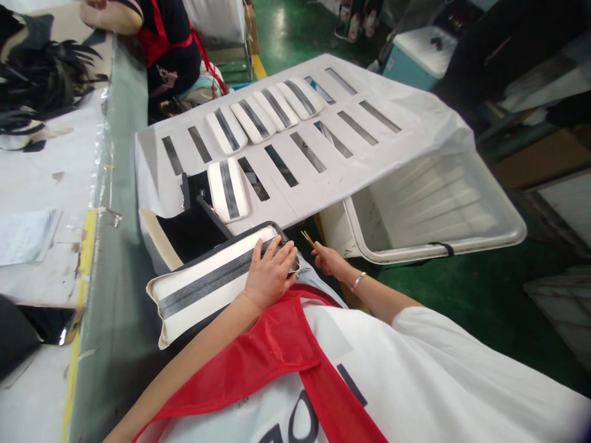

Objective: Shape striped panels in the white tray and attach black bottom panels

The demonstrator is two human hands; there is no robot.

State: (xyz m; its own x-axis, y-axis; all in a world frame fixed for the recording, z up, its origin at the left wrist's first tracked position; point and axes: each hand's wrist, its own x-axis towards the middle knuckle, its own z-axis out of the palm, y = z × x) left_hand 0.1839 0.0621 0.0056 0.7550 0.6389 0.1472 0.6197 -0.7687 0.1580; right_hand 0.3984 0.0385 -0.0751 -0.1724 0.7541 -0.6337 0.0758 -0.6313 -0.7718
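My left hand (270, 271) lies with fingers stretched over one end of a long white bag piece with a dark grey central stripe (207, 286). The piece rests close against my body, with a black edge along its sides. My right hand (333, 261) is closed on a pair of thin tan sticks (307, 239), whose tips point up and left, apart from the bag piece. Just beyond my left hand sits a black-lined open bag part with a cream edge (189, 227). Beside it stands a smaller white striped piece (228, 189).
Several white striped pieces (263, 114) lie on a pale slotted board (323, 184). Under its right side stands a large white plastic tub (443, 249). At left, a worktable (41, 184) holds black strips (50, 80) and a phone (50, 323). A co-worker (170, 49) sits beyond.
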